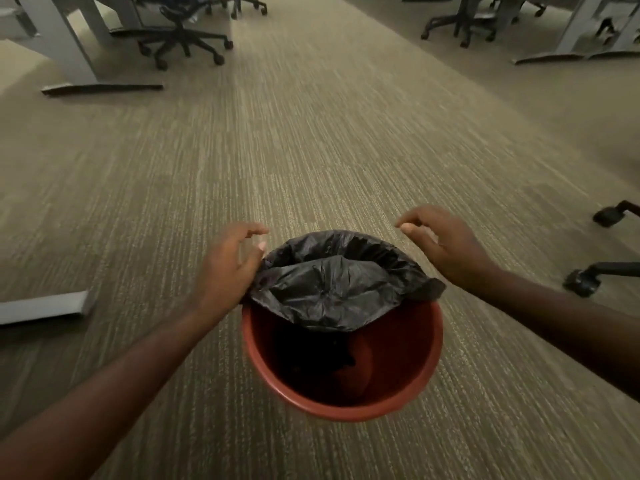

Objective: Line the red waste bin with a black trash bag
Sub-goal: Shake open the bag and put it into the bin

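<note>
The round red waste bin [346, 405] stands on the carpet right below me. A black trash bag [332, 285] is draped over its far rim, and a flap of it sags across the far half of the opening. The near half of the rim is bare red. My left hand [230, 263] rests against the bag's left edge with fingers curled and apart, holding nothing that I can see. To the right of the bin hovers my right hand [446, 242], fingers spread, clear of the bag.
Striped beige carpet [311, 133] runs ahead. An office chair base [183, 39] and a desk leg [69, 46] stand at the far left. A flat desk foot [41, 306] lies at the left. Chair casters [588, 280] sit close on the right.
</note>
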Demonstrator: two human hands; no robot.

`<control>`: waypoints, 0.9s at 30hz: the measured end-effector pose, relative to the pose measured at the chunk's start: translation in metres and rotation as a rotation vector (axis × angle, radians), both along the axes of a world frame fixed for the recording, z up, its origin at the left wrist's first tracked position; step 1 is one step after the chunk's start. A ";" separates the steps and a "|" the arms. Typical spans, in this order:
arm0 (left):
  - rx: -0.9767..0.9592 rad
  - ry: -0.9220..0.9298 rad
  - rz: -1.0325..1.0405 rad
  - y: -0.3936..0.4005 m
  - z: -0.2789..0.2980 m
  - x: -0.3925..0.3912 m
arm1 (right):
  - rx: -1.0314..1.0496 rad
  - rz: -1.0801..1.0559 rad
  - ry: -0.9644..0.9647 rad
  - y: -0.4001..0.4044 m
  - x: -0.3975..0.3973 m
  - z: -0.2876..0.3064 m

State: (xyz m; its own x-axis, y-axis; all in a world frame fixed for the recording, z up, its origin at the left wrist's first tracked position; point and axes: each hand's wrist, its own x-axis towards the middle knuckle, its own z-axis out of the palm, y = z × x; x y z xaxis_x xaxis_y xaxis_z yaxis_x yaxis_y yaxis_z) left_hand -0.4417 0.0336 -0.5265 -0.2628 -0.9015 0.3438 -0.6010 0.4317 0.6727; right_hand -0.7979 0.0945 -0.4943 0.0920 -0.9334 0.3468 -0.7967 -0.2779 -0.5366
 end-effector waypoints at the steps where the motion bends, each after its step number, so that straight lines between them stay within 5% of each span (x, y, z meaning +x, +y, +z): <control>1: -0.080 -0.041 -0.118 0.018 0.013 0.001 | 0.028 0.146 0.070 0.010 0.009 0.012; 4: -0.112 -0.363 -0.421 0.055 0.021 0.007 | 0.256 0.382 0.409 0.043 0.039 0.026; 7: -0.159 -0.633 -0.508 0.068 0.009 0.005 | 0.309 0.431 0.701 0.064 0.052 0.007; 12: -0.299 -0.726 -0.525 0.065 -0.003 0.008 | 0.098 0.370 0.794 0.078 0.039 -0.018; 19: -0.352 -0.630 -0.487 0.060 0.002 0.006 | 0.099 0.291 0.882 0.066 0.026 -0.028; 23: -0.263 -0.358 -0.588 0.069 0.020 0.015 | 0.204 0.505 0.683 0.066 0.023 -0.013; 27: -0.399 -0.393 -0.666 0.096 0.028 0.033 | 0.029 0.572 0.550 0.093 0.013 -0.005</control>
